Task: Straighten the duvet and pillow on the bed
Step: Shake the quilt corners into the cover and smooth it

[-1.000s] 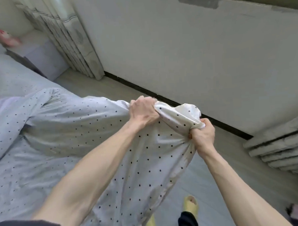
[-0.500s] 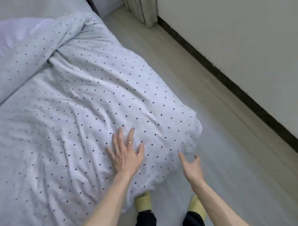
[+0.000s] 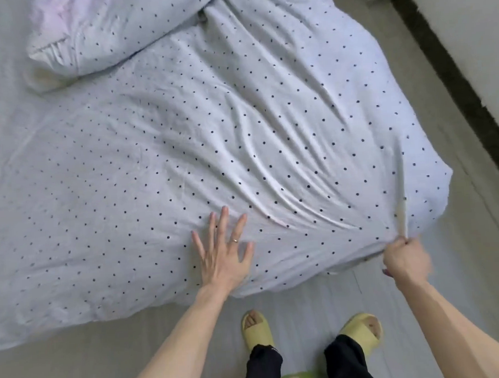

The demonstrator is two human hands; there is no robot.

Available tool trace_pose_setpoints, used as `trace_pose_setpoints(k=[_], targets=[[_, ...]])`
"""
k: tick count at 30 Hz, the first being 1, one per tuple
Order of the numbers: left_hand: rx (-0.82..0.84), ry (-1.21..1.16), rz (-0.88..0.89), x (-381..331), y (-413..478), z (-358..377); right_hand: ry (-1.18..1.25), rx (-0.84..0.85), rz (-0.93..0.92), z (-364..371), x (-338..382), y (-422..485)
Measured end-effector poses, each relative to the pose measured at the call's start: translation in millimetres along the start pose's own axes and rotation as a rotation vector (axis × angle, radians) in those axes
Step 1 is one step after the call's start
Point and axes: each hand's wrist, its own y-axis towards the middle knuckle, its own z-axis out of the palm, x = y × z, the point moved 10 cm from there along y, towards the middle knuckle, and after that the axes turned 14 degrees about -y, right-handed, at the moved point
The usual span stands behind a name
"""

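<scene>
A pale blue duvet (image 3: 200,139) with small black dots covers the bed, creased toward its near right corner. Part of it is folded back in a thick roll (image 3: 115,31) at the top left. My left hand (image 3: 224,254) lies flat on the duvet near the foot edge, fingers spread, a ring on one finger. My right hand (image 3: 405,257) pinches the duvet's edge at the near right corner, and folds radiate from that grip. No pillow can be made out.
Pale floor runs along the right side and the foot of the bed. A white wall with a dark skirting board (image 3: 460,74) stands at the right. My feet in yellow slippers (image 3: 256,330) are on the floor just below the bed's end.
A second ago both hands held the bunched duvet corner up in the air. The duvet then dropped onto the bed, my left hand flattened on it, and my right hand now pinches the corner edge.
</scene>
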Motion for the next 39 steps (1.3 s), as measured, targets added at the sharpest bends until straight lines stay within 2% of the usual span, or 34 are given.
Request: trace_pose_setpoints(k=[2, 3, 6, 10, 12, 13, 14, 16, 18, 19, 21, 22, 23, 27, 29, 30, 31, 32, 34, 35, 36, 39], targets=[[-0.053, -0.042, -0.099, 41.7, -12.9, -15.5, -0.055, -0.081, 0.015, -4.0, 13.5, -35.8], [-0.067, -0.068, -0.157, 68.1, -21.4, -24.0, -0.048, -0.16, -0.054, -4.9, 37.2, -66.2], [-0.03, -0.106, -0.308, 135.5, -31.7, -39.0, -0.015, -0.268, -0.52, 16.3, 131.6, -164.9], [0.209, -0.064, -0.39, 196.0, -34.6, -29.0, -0.317, -0.172, -1.115, 117.1, 237.4, -291.1], [0.245, -0.089, -0.424, 217.4, -42.8, -21.2, -0.534, -0.131, -1.437, 157.6, 263.6, -335.8], [0.244, -0.092, -0.432, 221.4, -47.7, -19.9, -0.643, -0.137, -1.501, 167.2, 260.8, -330.0], [0.255, -0.07, -0.424, 221.8, -49.4, -18.8, -0.716, -0.135, -1.443, 162.6, 253.7, -301.7], [0.312, -0.017, -0.464, 223.3, -58.8, -13.7, -0.842, -0.076, -1.033, 123.6, 210.6, -213.3], [0.266, 0.005, -0.511, 211.5, -50.4, -20.9, -0.897, -0.067, -0.627, 64.4, 147.5, -133.1], [0.235, 0.015, -0.463, 193.6, -36.2, -29.9, -0.892, -0.045, -0.471, 37.3, 117.7, -106.9], [0.187, 0.01, -0.166, 121.4, -1.5, -34.2, -0.909, -0.03, -0.239, -14.7, 73.2, -80.6], [0.168, -0.002, -0.005, 85.2, 9.8, -34.5, -0.942, -0.05, -0.254, -21.4, 72.5, -80.8], [0.169, -0.049, 0.105, 46.8, 19.1, -31.6, -0.983, -0.088, -0.355, -23.2, 79.3, -84.0], [0.277, -0.204, 0.146, -63.1, 53.0, -8.6, -0.832, -0.155, -0.903, -0.1, 134.0, -132.7], [0.301, -0.167, 0.222, -106.3, 70.6, 3.8, -0.825, -0.151, -1.023, 0.6, 139.7, -130.9], [0.321, -0.135, 0.255, -121.6, 77.3, 11.7, -0.863, -0.121, -1.002, -2.0, 131.4, -113.9], [0.346, -0.105, 0.284, -136.6, 84.0, 20.8, -0.891, -0.077, -0.892, -9.0, 111.1, -83.6], [0.358, -0.081, 0.297, -146.6, 89.4, 28.2, -0.888, -0.037, -0.716, -21.9, 86.2, -51.7], [0.352, -0.062, 0.297, -162.9, 98.7, 37.6, -0.718, 0.049, -0.304, -55.7, 27.7, 1.4], [0.323, -0.069, 0.283, -169.8, 105.1, 39.1, -0.619, 0.068, -0.18, -69.3, 6.6, 18.5], [0.275, -0.07, 0.284, -182.9, 114.6, 38.9, -0.531, 0.059, -0.157, -81.3, -1.1, 36.1], [0.102, -0.092, 0.329, -228.4, 144.3, 34.3, -0.239, 0.024, -0.336, -101.9, 24.7, 80.5]])
